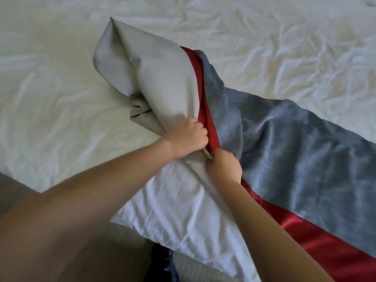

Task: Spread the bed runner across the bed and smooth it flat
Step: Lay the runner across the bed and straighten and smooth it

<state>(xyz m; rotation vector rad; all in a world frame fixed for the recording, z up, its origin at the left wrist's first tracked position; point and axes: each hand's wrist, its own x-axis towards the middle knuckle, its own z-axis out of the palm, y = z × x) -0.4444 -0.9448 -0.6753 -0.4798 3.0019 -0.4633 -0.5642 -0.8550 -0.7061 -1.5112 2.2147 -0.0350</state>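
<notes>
The bed runner (284, 143) is blue-grey on top with a red band along its edge and a pale grey underside. One part lies spread toward the right over the bed (61, 82). The other part is folded back, pale grey side up (154, 74), lifted into a peak toward the upper left. My left hand (188, 139) grips the folded pale grey cloth by the red band. Just below it, my right hand (224, 167) grips the red edge. Both hands sit close together near the bed's near edge.
The white sheet is wrinkled, most of all at the upper right. The bed's corner hangs down at the bottom centre (173, 220). Beige floor (126, 251) shows at the lower left, with a dark blue cloth (162, 265) at the bottom edge.
</notes>
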